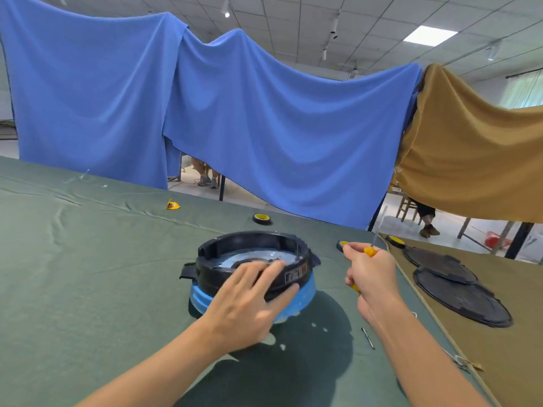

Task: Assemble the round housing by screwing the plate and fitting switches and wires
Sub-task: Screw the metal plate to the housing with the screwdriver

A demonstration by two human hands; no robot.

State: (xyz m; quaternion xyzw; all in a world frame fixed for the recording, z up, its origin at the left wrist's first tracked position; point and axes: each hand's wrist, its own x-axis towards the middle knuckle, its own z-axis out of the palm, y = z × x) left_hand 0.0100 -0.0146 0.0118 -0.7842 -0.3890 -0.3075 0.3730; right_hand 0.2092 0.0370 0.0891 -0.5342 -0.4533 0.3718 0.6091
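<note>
Housing sat steadied under the left grip, fingers flat, released; at three o'clock the right grip clenched a screwdriver.

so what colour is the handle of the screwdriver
Yellow; the head view shows the screwdriver gripped in the right hand.

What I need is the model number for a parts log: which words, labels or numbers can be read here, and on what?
On the round housing rim, a label: dark print on grey, red patch, too blurred to read.
On the tape roll, yellow core: any print too small to tell.
On the screwdriver in the right hand: no print visible.
Nothing is legible.
</note>
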